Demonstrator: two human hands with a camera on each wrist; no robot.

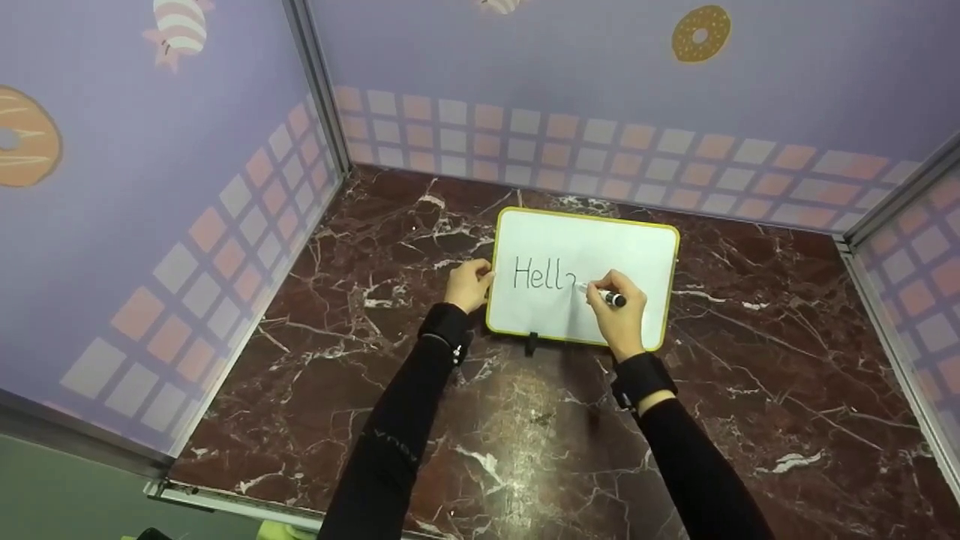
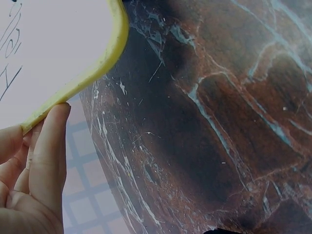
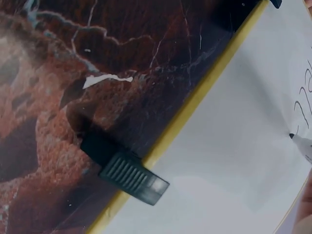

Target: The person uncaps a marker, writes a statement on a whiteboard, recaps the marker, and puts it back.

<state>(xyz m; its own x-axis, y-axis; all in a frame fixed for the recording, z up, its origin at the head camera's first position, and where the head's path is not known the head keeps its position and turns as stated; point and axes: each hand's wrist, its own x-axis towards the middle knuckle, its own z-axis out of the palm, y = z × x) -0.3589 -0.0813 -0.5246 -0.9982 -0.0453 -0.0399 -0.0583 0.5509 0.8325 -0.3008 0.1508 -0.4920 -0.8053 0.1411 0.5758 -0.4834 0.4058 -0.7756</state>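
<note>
A whiteboard with a yellow rim stands tilted back on the dark marbled tabletop. "Hell" is written on it in thin black strokes, followed by a partly drawn curved letter. My left hand pinches the board's left rim; in the left wrist view the thumb is at its front and the fingers are behind the yellow edge. My right hand grips a white marker with a black end. In the right wrist view the marker's dark tip is right at the board's surface, beside the last strokes.
Black stand clips hook over the board's lower rim, and one shows as a black foot in the head view. Purple panels with checks and printed sweets enclose the tabletop at the back and sides.
</note>
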